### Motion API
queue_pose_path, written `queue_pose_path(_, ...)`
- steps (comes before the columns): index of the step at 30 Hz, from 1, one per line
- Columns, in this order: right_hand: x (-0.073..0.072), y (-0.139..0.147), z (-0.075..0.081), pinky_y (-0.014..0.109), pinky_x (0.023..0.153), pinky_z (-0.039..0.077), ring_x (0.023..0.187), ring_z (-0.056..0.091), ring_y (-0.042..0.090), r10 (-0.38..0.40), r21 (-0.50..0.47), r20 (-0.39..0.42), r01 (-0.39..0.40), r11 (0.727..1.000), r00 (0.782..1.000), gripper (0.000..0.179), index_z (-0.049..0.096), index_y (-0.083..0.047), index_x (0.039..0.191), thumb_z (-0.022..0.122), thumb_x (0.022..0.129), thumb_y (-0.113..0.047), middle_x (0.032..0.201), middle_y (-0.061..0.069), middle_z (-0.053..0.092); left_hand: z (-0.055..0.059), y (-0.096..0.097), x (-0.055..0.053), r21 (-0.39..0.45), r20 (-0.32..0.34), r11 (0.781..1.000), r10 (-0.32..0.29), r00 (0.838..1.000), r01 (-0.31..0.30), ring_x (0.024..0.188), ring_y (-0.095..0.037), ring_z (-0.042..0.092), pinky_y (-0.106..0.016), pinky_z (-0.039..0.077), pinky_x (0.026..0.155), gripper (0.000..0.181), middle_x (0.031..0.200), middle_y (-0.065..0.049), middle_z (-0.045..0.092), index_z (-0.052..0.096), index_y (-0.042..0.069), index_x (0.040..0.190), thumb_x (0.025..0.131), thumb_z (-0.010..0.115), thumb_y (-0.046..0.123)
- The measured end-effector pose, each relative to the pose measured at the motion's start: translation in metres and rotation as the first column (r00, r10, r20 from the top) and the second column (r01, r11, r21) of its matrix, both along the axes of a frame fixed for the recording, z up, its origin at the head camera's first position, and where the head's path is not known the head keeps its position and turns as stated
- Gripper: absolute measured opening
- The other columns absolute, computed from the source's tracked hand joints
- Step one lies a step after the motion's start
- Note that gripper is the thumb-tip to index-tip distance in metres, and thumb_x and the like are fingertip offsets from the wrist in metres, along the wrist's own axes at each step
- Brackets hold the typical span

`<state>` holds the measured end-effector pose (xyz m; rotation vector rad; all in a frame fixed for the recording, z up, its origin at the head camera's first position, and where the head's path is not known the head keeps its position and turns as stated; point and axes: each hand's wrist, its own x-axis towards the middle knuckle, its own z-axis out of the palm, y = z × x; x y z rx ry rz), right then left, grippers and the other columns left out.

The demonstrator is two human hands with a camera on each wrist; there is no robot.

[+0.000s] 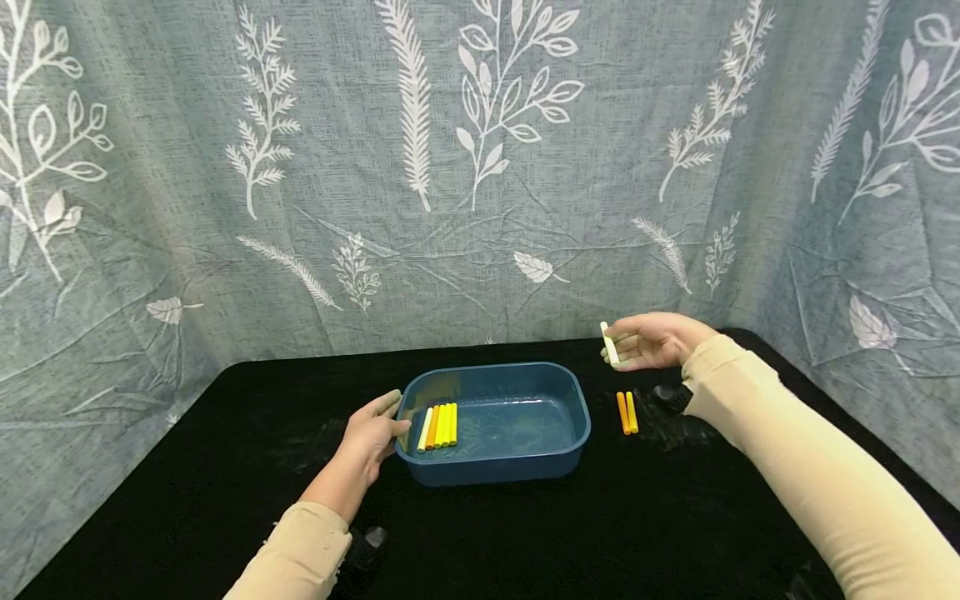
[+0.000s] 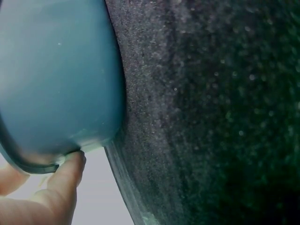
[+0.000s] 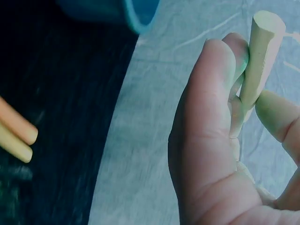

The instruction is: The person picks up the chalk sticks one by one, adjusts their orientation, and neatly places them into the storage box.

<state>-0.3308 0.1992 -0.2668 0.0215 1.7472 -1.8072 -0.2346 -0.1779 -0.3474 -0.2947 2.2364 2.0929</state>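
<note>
My right hand pinches a pale chalk stick between thumb and fingertips, raised above the table at the right. The right wrist view shows that chalk standing up from the fingers, with coloured dust on the fingertips. With the thumb over the rim and fingers along the outer wall, my left hand holds the left end of a blue plastic tub. Inside the tub, at its left end, a row of several chalk sticks lies side by side: a white chalk, an orange chalk and yellow chalks.
An orange chalk and a yellow chalk lie together on the black-covered table, right of the tub and below my right hand. Behind the table's far edge hangs a grey-blue curtain with white leaf patterns.
</note>
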Motion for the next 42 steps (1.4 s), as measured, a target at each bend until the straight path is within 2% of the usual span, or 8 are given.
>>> queue_pose_path(18,-0.008,-0.055,-0.013,0.030,0.074,0.057,0.078,0.063,0.018,0.039,-0.045,0.007,-0.039,0.998,0.999,0.010,0.045,0.000,0.105,0.040,0.101,-0.007,0.087,0.011,0.063,0.001,-0.001,-0.003,0.000,0.014,1.000,0.007,1.000,-0.007,0.141,-0.042,0.024,-0.053,0.030,0.112,0.061,0.158,-0.024,0.016,0.019,0.000,0.154,0.099,0.044,-0.008)
queue_pose_path(27,-0.009,-0.074,-0.012,0.030,0.080,0.056,0.080,0.066,0.019,0.079,-0.021,-0.009,-0.080,0.997,0.997,0.013,0.045,-0.001,0.109,0.040,0.103,-0.011,0.089,0.009,0.066,0.001,-0.002,-0.005,0.003,0.018,1.000,0.009,1.000,-0.009,0.140,-0.041,0.026,-0.053,0.030,0.112,0.060,0.158,-0.024,0.016,0.020,0.000,0.153,0.098,0.044,-0.008)
queue_pose_path(32,-0.008,-0.088,-0.011,0.031,0.083,0.056,0.080,0.067,0.019,0.094,-0.027,-0.013,-0.095,0.995,0.995,0.012,0.046,-0.001,0.109,0.041,0.103,-0.011,0.096,0.012,0.066,0.001,-0.003,-0.004,0.005,0.020,1.000,0.007,1.000,-0.007,0.141,-0.041,0.025,-0.053,0.029,0.112,0.061,0.158,-0.024,0.016,0.020,-0.001,0.154,0.098,0.044,-0.008)
queue_pose_path(34,-0.009,-0.092,-0.012,0.032,0.085,0.055,0.081,0.067,0.019,0.099,-0.021,-0.011,-0.100,0.995,0.995,0.013,0.047,0.000,0.110,0.041,0.104,-0.011,0.106,0.016,0.066,0.002,-0.003,-0.003,0.004,0.021,1.000,0.005,1.000,-0.005,0.141,-0.041,0.024,-0.053,0.029,0.112,0.061,0.158,-0.024,0.015,0.019,-0.001,0.154,0.098,0.044,-0.008)
queue_pose_path(36,-0.009,-0.097,-0.013,0.033,0.090,0.054,0.088,0.066,0.021,0.105,-0.014,-0.006,-0.105,0.994,0.994,0.016,0.047,0.001,0.113,0.040,0.104,-0.011,0.123,0.023,0.061,0.001,-0.002,-0.003,0.000,0.021,1.000,0.004,1.000,-0.004,0.141,-0.042,0.024,-0.053,0.029,0.112,0.061,0.158,-0.024,0.015,0.019,-0.001,0.154,0.098,0.044,-0.008)
queue_pose_path(38,-0.010,-0.102,-0.015,0.035,0.098,0.049,0.104,0.064,0.026,0.117,-0.003,0.000,-0.117,0.993,0.993,0.025,0.045,0.004,0.123,0.039,0.105,-0.012,0.139,0.027,0.049,0.001,-0.002,-0.003,-0.002,0.021,1.000,0.006,1.000,-0.006,0.141,-0.041,0.024,-0.053,0.029,0.112,0.061,0.158,-0.024,0.016,0.019,-0.001,0.153,0.098,0.044,-0.008)
queue_pose_path(40,-0.010,-0.107,-0.016,0.038,0.106,0.042,0.123,0.053,0.032,0.137,-0.001,0.008,-0.137,0.991,0.991,0.037,0.038,0.008,0.136,0.037,0.105,-0.012,0.149,0.028,0.035,0.001,-0.002,-0.003,-0.003,0.020,1.000,0.008,1.000,-0.007,0.141,-0.041,0.024,-0.053,0.030,0.112,0.061,0.158,-0.024,0.016,0.020,-0.001,0.153,0.098,0.045,-0.008)
queue_pose_path(42,-0.010,-0.111,-0.016,0.040,0.112,0.033,0.136,0.038,0.035,0.164,-0.002,0.015,-0.164,0.987,0.986,0.046,0.027,0.010,0.145,0.035,0.106,-0.012,0.152,0.028,0.028,0.001,-0.002,-0.003,-0.006,0.021,1.000,0.008,1.000,-0.008,0.141,-0.041,0.024,-0.053,0.030,0.112,0.061,0.158,-0.023,0.016,0.020,-0.001,0.153,0.098,0.045,-0.009)
